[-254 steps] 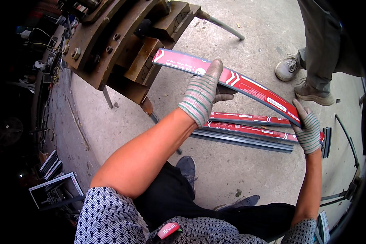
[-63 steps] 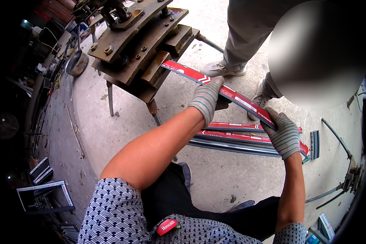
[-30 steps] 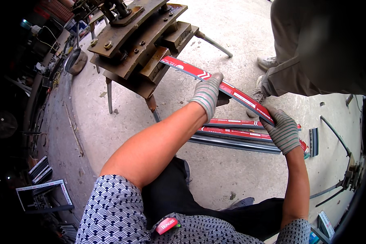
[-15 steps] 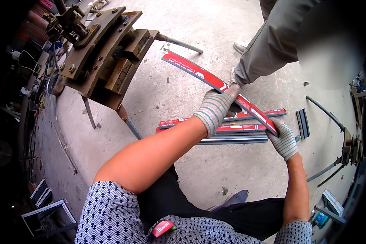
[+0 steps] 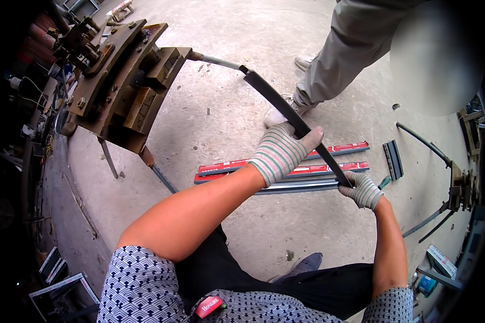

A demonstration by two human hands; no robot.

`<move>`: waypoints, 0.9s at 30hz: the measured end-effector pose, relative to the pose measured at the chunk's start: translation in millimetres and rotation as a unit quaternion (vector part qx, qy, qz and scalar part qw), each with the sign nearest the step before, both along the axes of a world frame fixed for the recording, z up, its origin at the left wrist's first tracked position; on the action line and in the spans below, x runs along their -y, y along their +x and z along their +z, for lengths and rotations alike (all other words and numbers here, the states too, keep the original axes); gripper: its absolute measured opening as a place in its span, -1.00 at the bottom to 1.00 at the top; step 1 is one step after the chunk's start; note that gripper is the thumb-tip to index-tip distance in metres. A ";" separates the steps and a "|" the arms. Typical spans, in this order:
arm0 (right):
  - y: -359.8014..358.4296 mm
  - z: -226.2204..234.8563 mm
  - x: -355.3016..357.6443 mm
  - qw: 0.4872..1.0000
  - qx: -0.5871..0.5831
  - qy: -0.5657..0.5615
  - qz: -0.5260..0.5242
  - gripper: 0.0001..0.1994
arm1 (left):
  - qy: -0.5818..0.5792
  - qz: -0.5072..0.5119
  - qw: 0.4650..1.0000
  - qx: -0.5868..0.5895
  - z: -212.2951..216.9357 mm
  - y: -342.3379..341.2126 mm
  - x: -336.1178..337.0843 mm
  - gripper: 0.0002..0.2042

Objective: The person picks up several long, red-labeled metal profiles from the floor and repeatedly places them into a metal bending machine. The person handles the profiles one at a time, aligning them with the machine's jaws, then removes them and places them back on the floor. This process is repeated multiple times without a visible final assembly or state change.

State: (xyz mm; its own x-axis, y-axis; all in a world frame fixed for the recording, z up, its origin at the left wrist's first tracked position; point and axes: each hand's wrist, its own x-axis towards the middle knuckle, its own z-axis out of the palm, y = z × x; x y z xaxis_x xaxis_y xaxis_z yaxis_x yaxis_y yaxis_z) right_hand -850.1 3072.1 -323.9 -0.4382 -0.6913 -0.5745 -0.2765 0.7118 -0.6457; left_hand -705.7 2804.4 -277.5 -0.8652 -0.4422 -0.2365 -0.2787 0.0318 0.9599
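Note:
A long, dark grey metal profile strip (image 5: 275, 98) slants across the middle of the view, its far end up and to the left. My left hand (image 5: 284, 149), in a striped knit glove, is closed around its middle with the thumb on top. At the near end, my gloved right hand (image 5: 363, 190) grips the strip between thumb and fingers. Beneath my hands, several similar profile strips with red film (image 5: 221, 167) lie on the concrete floor, partly hidden by my left hand. A bare grey profile (image 5: 302, 187) lies nearest me.
At left stands a rusty steel bending machine (image 5: 129, 89) on metal legs. A co-worker's trouser leg (image 5: 334, 59) and shoe (image 5: 275, 117) are just beyond the strip. A short dark profile piece (image 5: 393, 160) lies at right, near another metal stand (image 5: 458, 188). Frames (image 5: 64, 290) sit lower left.
The strip in my hands has been turned over lengthwise; its red face showed before, and now a dark side does. The co-worker's foot shows more fully, and the view has shifted slightly.

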 end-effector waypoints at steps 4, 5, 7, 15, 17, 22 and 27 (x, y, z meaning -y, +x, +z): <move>3.7 4.9 7.2 0.998 0.034 0.055 -0.017 -0.81 | -0.024 -0.026 0.999 0.026 8.8 5.3 3.4 -0.48; 4.2 4.7 11.1 0.996 0.042 0.071 -0.014 -0.81 | -0.028 -0.027 0.999 0.026 8.8 8.3 5.7 -0.47; 4.6 -1.2 16.3 0.996 0.054 0.071 -0.005 -0.81 | -0.044 -0.029 0.998 0.035 7.1 13.2 12.3 -0.45; -13.9 -74.8 -8.4 0.987 -0.109 0.047 0.104 -0.79 | -0.214 -0.220 0.927 0.215 6.4 24.0 42.4 -0.34; -15.6 -94.4 -18.4 0.984 -0.110 0.068 0.119 -0.79 | -0.222 -0.285 0.895 0.262 18.4 27.8 43.6 -0.30; 11.1 -128.1 -19.9 0.962 -0.120 0.145 0.197 -0.71 | -0.312 -0.224 0.893 0.233 -3.9 38.4 60.9 -0.33; 43.9 -150.4 -23.9 0.926 -0.152 0.225 0.263 -0.71 | -0.248 -0.175 0.920 0.249 -3.4 31.6 69.4 -0.45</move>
State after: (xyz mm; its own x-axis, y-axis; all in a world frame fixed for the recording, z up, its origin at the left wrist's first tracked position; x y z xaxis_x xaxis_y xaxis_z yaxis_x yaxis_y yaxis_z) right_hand -806.3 3095.9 -474.3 -0.2971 -0.5755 -0.7619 -0.7817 0.6048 -0.1520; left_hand -674.1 2735.0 -280.9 -0.8141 -0.3178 -0.4861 -0.5691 0.6033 0.5587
